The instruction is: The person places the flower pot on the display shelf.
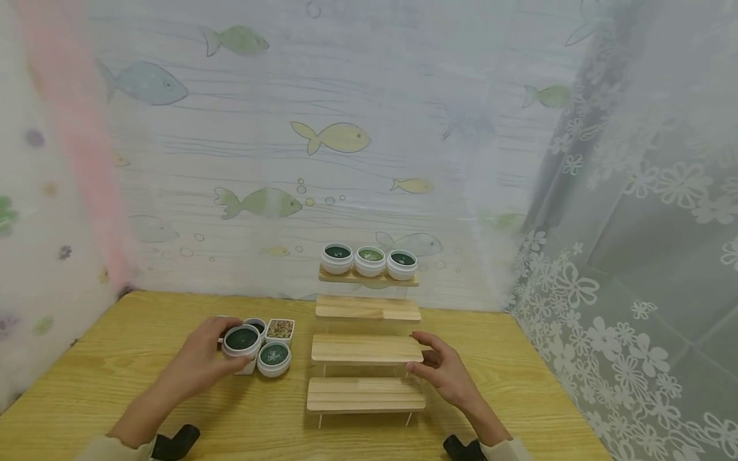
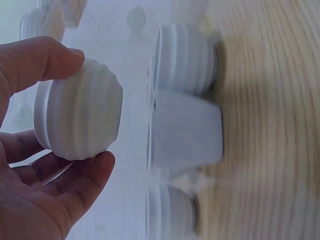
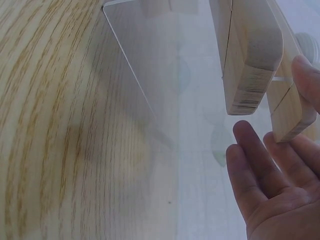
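Note:
My left hand (image 1: 202,358) holds a small white ribbed pot (image 2: 87,110) with a dark green filling, thumb and fingers around its sides. In the head view that pot is raised over a cluster: a square white dish of mixed bits (image 1: 280,329), a round green-filled pot (image 1: 273,358) and a partly hidden dark-filled pot (image 1: 256,324). My right hand (image 1: 441,368) grips the right end of the second tier from the front (image 1: 366,349) of a stepped wooden stand, thumb at the front edge and fingers behind. Three pots (image 1: 369,261) line its top tier.
The stand's front tier (image 1: 366,394) and third tier (image 1: 368,307) rest on clear supports (image 3: 135,60). All this is on a wood-grain table (image 1: 277,422). A fish-patterned curtain (image 1: 346,192) hangs behind, and flowered sheeting (image 1: 634,333) hangs at the right.

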{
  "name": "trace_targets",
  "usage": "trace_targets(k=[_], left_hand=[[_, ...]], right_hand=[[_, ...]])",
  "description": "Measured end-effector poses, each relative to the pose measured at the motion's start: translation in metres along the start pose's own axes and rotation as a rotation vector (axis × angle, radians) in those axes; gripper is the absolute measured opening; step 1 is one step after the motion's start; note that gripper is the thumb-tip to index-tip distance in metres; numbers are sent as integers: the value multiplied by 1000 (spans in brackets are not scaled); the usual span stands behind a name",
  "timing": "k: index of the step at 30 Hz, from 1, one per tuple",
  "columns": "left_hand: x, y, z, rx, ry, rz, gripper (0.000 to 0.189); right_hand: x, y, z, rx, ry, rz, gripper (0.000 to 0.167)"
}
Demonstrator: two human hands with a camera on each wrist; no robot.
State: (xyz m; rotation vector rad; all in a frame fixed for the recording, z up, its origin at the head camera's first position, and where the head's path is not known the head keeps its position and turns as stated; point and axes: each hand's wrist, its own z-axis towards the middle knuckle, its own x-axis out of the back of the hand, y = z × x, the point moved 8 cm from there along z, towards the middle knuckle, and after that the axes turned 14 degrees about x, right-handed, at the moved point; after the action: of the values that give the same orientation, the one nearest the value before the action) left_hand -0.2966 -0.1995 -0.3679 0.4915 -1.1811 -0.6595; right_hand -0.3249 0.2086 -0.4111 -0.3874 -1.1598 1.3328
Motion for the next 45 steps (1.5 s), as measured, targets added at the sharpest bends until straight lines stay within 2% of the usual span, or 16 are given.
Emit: trace_targets(k=[5,10,13,16,26,39,45], left_hand=[[-12,16,1,-12,-40,-22,61],[-23,37,4,-84,-5,-27,59],[-27,52,6,-127,19,-36,58],[-30,67,10,-158,30,-42,58],[-42,119,26,-254,-1,-83,59],[-80,172,47,-345,-20,-185,58],[-99,186,58,-332,-32,-204,55]], right_hand=[[0,0,0,-7,1,-6,59],[2,0,-1,-20,15,1,59],[1,0,0,-18,7,10,60],[-1,-10,0,-9,-10,13,60],[1,2,1,-23,12,-4,59],[1,0,2,-7,28,7,61],[0,1,2,-11,23,16,62]])
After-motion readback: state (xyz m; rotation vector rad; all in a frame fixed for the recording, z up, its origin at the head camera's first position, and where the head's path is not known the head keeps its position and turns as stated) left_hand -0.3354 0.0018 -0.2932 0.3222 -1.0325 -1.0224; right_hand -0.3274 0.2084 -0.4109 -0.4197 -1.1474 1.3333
